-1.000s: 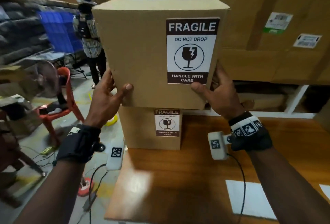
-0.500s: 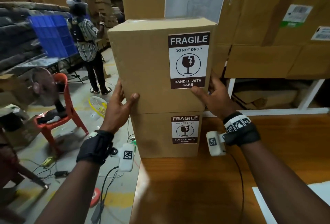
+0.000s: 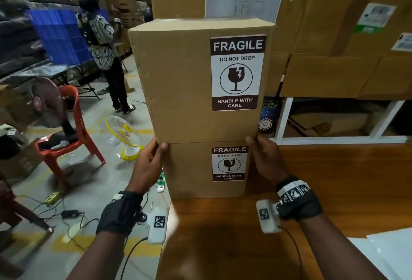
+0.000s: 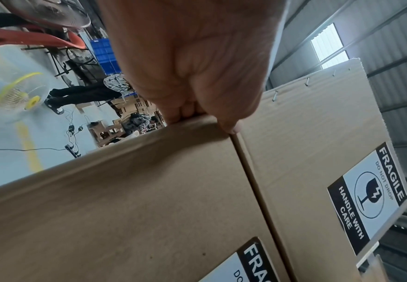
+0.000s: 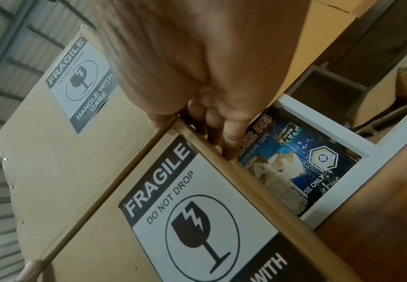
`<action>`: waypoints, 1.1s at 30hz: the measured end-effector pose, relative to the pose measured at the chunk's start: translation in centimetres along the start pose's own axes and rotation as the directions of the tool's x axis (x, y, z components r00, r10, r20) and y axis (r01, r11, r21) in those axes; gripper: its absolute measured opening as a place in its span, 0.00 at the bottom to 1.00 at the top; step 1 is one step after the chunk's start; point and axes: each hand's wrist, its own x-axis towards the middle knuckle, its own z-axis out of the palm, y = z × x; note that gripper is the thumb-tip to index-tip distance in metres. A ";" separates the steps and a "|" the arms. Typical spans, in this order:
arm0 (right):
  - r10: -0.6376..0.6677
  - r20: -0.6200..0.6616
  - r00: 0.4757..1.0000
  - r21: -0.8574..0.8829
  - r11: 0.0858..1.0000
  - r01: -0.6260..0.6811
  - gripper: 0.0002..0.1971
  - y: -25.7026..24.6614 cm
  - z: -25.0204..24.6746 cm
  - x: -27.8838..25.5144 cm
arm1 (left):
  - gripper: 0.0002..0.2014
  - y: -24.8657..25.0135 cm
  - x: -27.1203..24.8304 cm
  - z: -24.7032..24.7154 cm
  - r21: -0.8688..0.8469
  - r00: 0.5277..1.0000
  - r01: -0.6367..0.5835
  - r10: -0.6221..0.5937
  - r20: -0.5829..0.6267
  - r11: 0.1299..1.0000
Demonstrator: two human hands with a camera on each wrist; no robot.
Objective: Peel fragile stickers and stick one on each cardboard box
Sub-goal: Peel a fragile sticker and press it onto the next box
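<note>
On wooden table | stacked cardboard boxes | both hands gripping corners

Warehouse: stacked cartons everywhere, corrugated metal roof, concrete floor w/ cables.

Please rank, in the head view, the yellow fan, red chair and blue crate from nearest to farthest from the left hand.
From the left hand:
1. Yellow fan, on the floor just left.
2. Red chair, further left.
3. Blue crate, far back, upper left.
</note>
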 end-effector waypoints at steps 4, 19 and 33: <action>0.028 0.011 1.000 0.016 0.999 -0.028 0.13 0.2 0.2 0.0 | 0.16 -0.3 -0.3 -0.2 -0.005 1.000 -0.004 0.004 -0.002 1.000; 0.012 0.009 1.000 0.049 0.999 -0.012 0.12 0.0 0.0 -0.5 | 0.16 0.5 -1.2 0.8 0.026 0.991 0.020 -0.016 -0.133 0.999; -0.134 -0.112 0.985 -0.627 0.778 0.035 0.24 0.3 -1.1 -11.9 | 0.22 2.3 -11.2 8.2 0.484 0.990 -0.137 0.128 0.051 0.864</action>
